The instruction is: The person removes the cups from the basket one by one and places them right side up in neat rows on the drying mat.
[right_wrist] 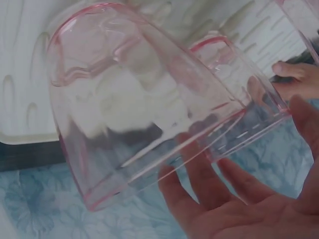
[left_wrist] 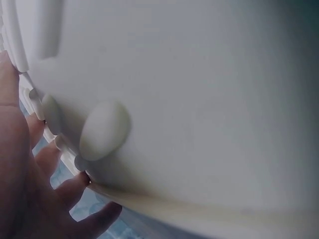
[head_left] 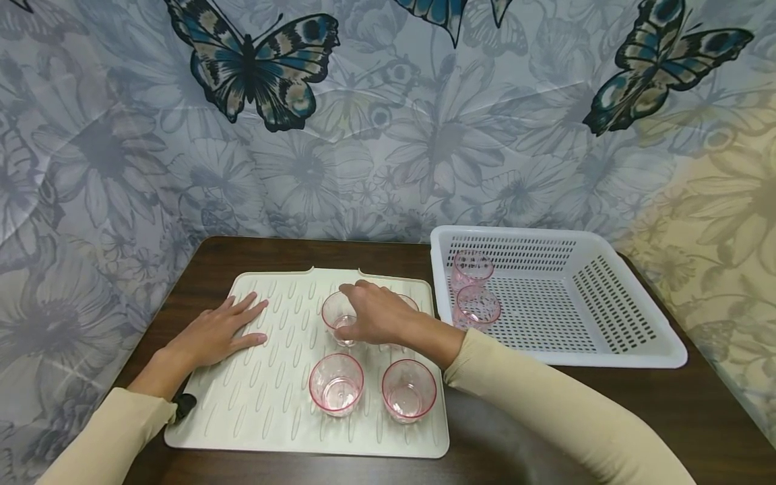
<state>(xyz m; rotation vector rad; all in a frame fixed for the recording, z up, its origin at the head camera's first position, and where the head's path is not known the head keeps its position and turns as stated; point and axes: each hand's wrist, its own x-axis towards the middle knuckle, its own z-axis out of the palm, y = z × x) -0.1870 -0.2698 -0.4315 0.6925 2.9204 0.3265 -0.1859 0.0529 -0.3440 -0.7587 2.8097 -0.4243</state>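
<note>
My right hand (head_left: 382,313) holds a clear, pink-rimmed drinking glass (head_left: 331,315) by its rim, at the back middle of a cream ribbed drying mat (head_left: 267,404). In the right wrist view, thumb and fingers lie on either side of that glass (right_wrist: 224,62). Another such glass (right_wrist: 114,94) stands close by, mostly hidden under the hand in the head view. Two more, a front-left glass (head_left: 336,384) and a front-right glass (head_left: 409,391), stand upright nearer me. My left hand (head_left: 212,333) rests with spread fingers on the mat's left edge.
A white perforated basket (head_left: 642,350) stands on the right of the dark wooden table (head_left: 364,465). Two pink-rimmed glasses, a rear one (head_left: 473,266) and a front one (head_left: 479,306), are at its left side. A butterfly-patterned cloth (head_left: 388,168) hangs behind.
</note>
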